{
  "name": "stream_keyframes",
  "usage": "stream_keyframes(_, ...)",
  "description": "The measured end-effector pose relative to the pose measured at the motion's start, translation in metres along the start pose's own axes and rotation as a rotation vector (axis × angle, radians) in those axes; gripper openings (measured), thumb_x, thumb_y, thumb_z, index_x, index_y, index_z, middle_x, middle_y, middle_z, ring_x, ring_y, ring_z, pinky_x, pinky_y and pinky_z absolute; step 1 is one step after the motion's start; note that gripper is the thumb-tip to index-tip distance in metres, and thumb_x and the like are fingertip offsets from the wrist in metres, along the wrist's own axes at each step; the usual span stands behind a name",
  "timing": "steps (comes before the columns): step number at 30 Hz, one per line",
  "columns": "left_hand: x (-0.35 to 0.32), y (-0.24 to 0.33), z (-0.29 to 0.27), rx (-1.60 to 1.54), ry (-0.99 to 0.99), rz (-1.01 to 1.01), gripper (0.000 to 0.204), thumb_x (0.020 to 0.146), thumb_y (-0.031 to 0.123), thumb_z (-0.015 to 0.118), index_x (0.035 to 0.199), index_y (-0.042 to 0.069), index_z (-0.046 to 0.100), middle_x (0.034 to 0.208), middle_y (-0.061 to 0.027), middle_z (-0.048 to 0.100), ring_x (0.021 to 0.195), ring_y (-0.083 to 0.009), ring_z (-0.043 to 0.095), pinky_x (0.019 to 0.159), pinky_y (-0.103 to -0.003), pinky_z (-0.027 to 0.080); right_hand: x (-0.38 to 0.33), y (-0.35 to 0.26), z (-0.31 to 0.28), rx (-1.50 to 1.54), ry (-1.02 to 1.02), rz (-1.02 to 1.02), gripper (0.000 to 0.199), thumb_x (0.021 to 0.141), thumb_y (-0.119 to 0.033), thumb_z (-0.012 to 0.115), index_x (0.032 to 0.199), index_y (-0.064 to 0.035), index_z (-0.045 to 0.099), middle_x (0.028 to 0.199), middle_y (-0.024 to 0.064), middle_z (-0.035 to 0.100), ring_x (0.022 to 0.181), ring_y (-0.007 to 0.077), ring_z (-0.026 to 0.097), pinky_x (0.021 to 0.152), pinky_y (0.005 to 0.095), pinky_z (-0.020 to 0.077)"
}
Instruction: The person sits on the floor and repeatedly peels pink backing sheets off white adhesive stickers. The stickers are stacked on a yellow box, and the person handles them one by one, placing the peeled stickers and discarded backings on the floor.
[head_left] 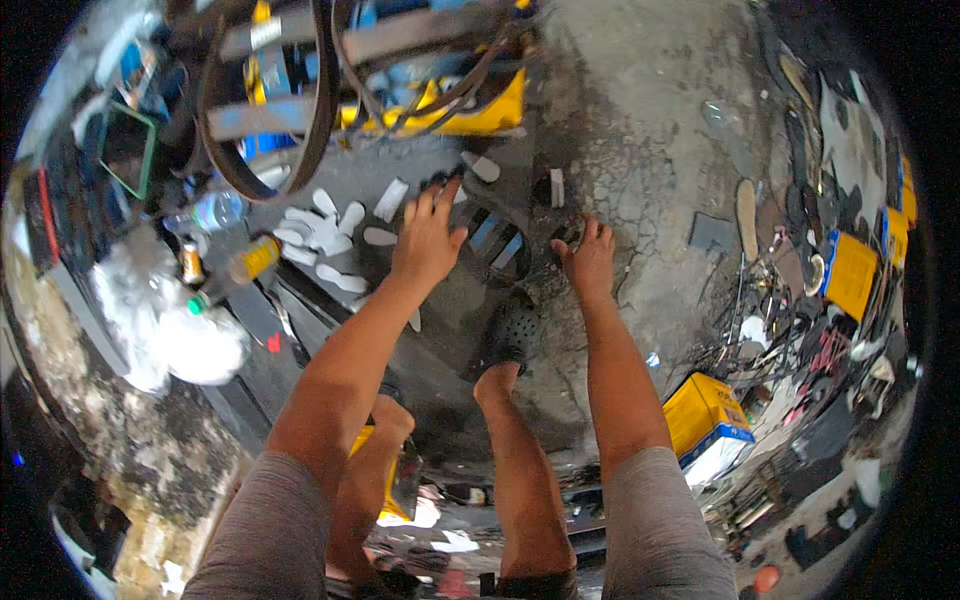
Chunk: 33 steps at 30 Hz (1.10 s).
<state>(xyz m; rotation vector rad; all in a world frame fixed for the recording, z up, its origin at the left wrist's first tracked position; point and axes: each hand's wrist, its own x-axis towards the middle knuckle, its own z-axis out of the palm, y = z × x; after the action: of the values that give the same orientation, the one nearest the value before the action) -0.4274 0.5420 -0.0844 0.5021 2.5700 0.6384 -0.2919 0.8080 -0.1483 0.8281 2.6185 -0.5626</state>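
My left hand (pixel 430 240) reaches forward over the dark floor, its fingers stretched out and the thumb apart. A small dark thing lies at its fingertips; I cannot make out its kind. My right hand (pixel 590 265) is low over the floor to the right, fingers apart, nothing visible in it. Between the hands lies a dark, sole-shaped piece with blue-grey stripes (pixel 508 250). Just beyond are a pale sole-shaped piece (pixel 482 167) and a small white-and-dark block (pixel 556 188). Left of my left hand, several white sole-shaped pieces (pixel 318 232) lie heaped.
My foot wears a black clog (pixel 518 330) below the striped piece. Dark hoops (pixel 325 100) hang at the far left before a yellow box (pixel 490 105). A white plastic bag (pixel 200 345) and a clear bottle (pixel 218 210) stand left. Scraps and a yellow-blue box (pixel 705 415) lie right.
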Motion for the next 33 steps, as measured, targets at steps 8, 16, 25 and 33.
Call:
stream_keyframes(8, 0.018, -0.041, 0.025, -0.122, 0.219, 0.003, 0.058, 0.085, 0.017, 0.076, 0.138, 0.003, 0.055, 0.129, -0.0232, 0.058, 0.121, -0.044, 0.054, 0.102, -0.053, 0.047, 0.059, -0.043, 0.013, 0.143, 0.274, -0.27, 0.057, 0.089, -0.013, 0.076, 0.14, -0.0018, 0.051, 0.129, 0.027, 0.054, 0.113, 0.046, 0.055, 0.098, 0.0514, 0.0478)
stream_keyframes(16, 0.007, -0.084, -0.001, -0.13, 0.225, -0.319, 0.047, 0.087, 0.013, 0.071, 0.124, -0.004, 0.049, 0.113, -0.0287, 0.064, 0.105, -0.0486, 0.063, 0.093, -0.055, 0.052, 0.07, -0.045, 0.004, 0.144, 0.17, -0.291, 0.055, 0.085, -0.006, 0.075, 0.136, -0.004, 0.054, 0.12, 0.0241, 0.058, 0.114, 0.046, 0.055, 0.097, 0.0487, 0.0475)
stream_keyframes(25, -0.018, -0.088, 0.004, -0.291, 0.157, -0.555, 0.049, 0.089, 0.015, 0.075, 0.127, 0.003, 0.046, 0.108, -0.0262, 0.07, 0.102, -0.0507, 0.066, 0.087, -0.055, 0.053, 0.02, -0.019, -0.001, -0.21, -0.128, -0.421, 0.063, 0.086, -0.005, 0.076, 0.143, -0.0163, 0.053, 0.137, 0.0163, 0.055, 0.131, 0.0444, 0.048, 0.107, 0.0522, 0.0451)
stream_keyframes(33, -0.061, -0.081, -0.024, -0.765, 0.464, -0.607, 0.063, 0.089, 0.017, 0.079, 0.142, 0.002, 0.047, 0.117, -0.0228, 0.07, 0.103, -0.0387, 0.07, 0.089, -0.046, 0.055, 0.001, -0.147, -0.002, 0.593, -0.247, -0.297, 0.059, 0.087, -0.015, 0.079, 0.141, -0.0067, 0.056, 0.135, 0.0214, 0.061, 0.124, 0.0437, 0.058, 0.103, 0.0487, 0.0493)
